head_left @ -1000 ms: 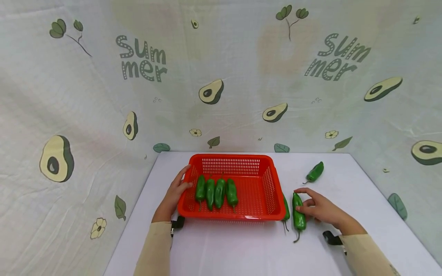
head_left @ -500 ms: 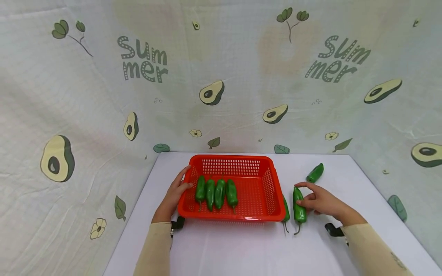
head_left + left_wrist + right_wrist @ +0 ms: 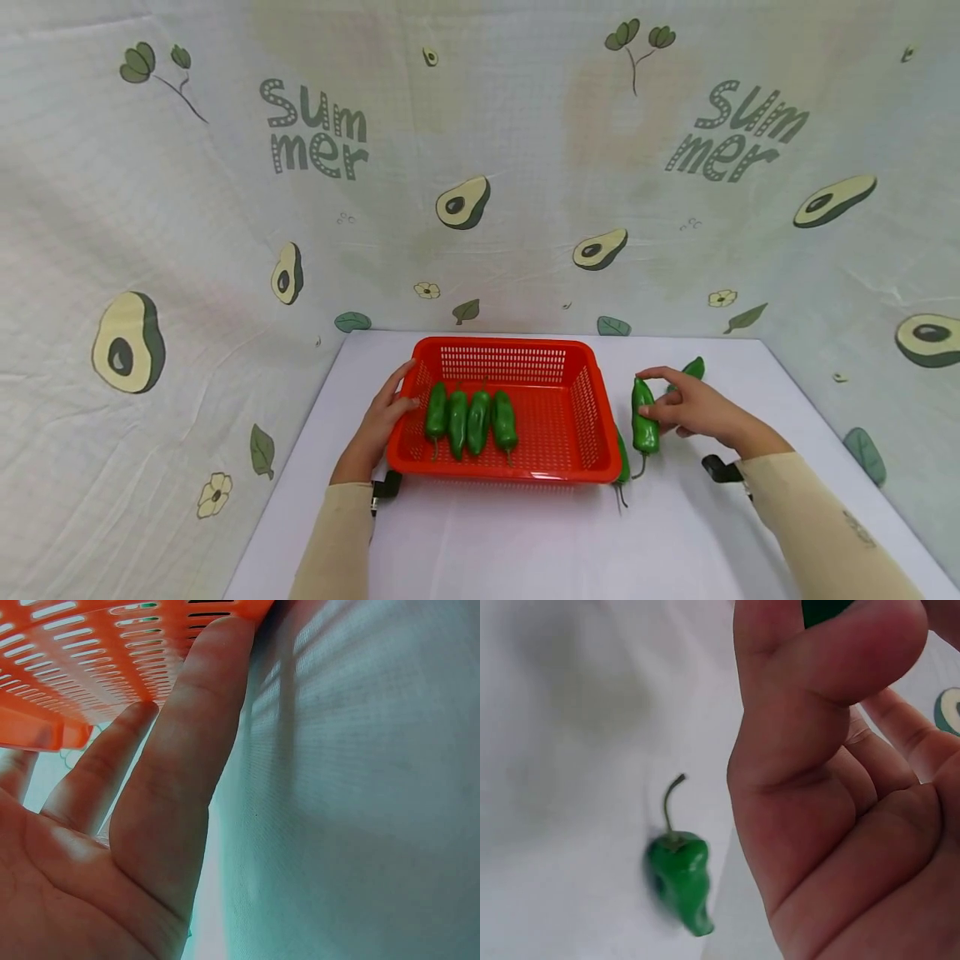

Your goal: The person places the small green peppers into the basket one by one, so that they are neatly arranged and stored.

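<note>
My left hand (image 3: 375, 429) holds the left side of a red plastic basket (image 3: 502, 475), thumb over its rim. In the left wrist view its fingers (image 3: 172, 750) reach against the slotted outer wall. To the right of the basket, my right hand (image 3: 697, 412) pinches a green chili pepper (image 3: 644, 421) between thumb and index finger, its stem pointing toward me. The right wrist view shows only a small dark green part of that pepper (image 3: 825, 609) between the fingers. Several green peppers (image 3: 477, 422) lie side by side in the basket's left half.
Behind the right hand, another green pepper (image 3: 693, 368) lies on the white table (image 3: 480, 542), partly covered by the hand. One more pepper (image 3: 622, 458) lies against the basket's right side, partly hidden by its rim. A printed cloth (image 3: 525, 283) hangs behind the table.
My right hand has moved away from me with the pinched pepper, now overlapping the far pepper in the head view. The left hand and the basket have stayed in place.
</note>
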Demonstrator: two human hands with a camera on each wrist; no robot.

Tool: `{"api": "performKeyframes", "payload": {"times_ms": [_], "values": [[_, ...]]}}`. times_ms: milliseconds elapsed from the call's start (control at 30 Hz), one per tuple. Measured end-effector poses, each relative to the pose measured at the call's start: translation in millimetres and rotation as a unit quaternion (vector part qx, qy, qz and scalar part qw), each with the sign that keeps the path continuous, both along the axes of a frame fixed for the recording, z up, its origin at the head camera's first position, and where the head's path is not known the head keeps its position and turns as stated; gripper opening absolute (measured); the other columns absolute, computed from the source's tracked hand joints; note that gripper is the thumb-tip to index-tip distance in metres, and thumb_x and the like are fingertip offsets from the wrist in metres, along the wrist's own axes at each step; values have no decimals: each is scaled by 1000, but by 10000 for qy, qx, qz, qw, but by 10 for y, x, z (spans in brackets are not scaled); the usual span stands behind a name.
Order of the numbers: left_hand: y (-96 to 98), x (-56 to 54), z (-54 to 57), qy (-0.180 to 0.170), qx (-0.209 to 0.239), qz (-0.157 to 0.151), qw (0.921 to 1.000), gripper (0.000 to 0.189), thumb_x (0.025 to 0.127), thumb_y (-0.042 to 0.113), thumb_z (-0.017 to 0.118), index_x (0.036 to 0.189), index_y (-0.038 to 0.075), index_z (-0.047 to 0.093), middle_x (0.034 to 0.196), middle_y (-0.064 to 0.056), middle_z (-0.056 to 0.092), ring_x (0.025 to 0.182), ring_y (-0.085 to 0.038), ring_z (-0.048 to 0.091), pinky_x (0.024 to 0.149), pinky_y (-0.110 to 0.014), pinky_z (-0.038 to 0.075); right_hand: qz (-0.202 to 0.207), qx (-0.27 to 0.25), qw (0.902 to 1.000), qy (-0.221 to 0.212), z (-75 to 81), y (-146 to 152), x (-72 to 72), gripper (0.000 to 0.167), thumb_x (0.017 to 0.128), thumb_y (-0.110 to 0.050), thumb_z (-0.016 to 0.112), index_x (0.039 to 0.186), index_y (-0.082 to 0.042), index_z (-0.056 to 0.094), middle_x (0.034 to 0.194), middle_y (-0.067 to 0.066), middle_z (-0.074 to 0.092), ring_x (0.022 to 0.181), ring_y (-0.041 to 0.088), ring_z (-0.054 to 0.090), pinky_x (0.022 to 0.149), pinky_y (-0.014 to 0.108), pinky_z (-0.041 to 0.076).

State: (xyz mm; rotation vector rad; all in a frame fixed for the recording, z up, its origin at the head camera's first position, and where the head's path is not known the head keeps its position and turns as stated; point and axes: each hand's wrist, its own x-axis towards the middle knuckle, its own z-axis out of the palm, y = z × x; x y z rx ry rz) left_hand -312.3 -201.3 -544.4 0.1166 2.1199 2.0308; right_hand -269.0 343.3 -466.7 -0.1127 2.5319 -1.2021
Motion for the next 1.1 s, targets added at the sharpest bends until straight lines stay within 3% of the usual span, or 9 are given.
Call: {"api": "performKeyframes", "payload": {"times_ms": [467, 633, 833, 1100], "values": [[-11, 13, 3, -27, -49, 72, 10000, 69, 99, 23, 61, 154, 59, 39, 155, -11, 51, 126, -37, 63, 90, -48, 62, 220, -256, 9994, 115, 493, -146, -264, 76, 97, -36, 77, 159, -18, 37, 107, 15, 74, 87, 33, 73, 69, 36, 57], [-4, 0, 0, -21, 12, 25, 10000, 69, 100, 22, 61, 155, 58, 39, 155, -12, 51, 128, -38, 62, 91, -48, 61, 318, -350, 9987, 205, 540, -260, -337, 76, 96, -36, 79, 158, -20, 39, 107, 16, 73, 88, 35, 75, 67, 36, 57], [6, -3, 4, -6, 10, 38, 10000, 70, 100, 21, 61, 155, 58, 39, 155, -11, 51, 128, -37, 62, 91, -48, 61, 501, -352, 9976, 325, 568, -477, -432, 78, 94, -39, 80, 158, -21, 39, 118, 17, 69, 88, 33, 76, 76, 45, 59], [16, 7, 18, 17, -13, 33, 10000, 70, 99, 22, 61, 157, 55, 39, 155, -10, 50, 128, -37, 62, 91, -48, 61, 806, -475, 9945, 476, 591, -845, -559, 72, 93, -35, 82, 152, -20, 44, 122, 15, 70, 86, 33, 75, 69, 43, 59]]}}
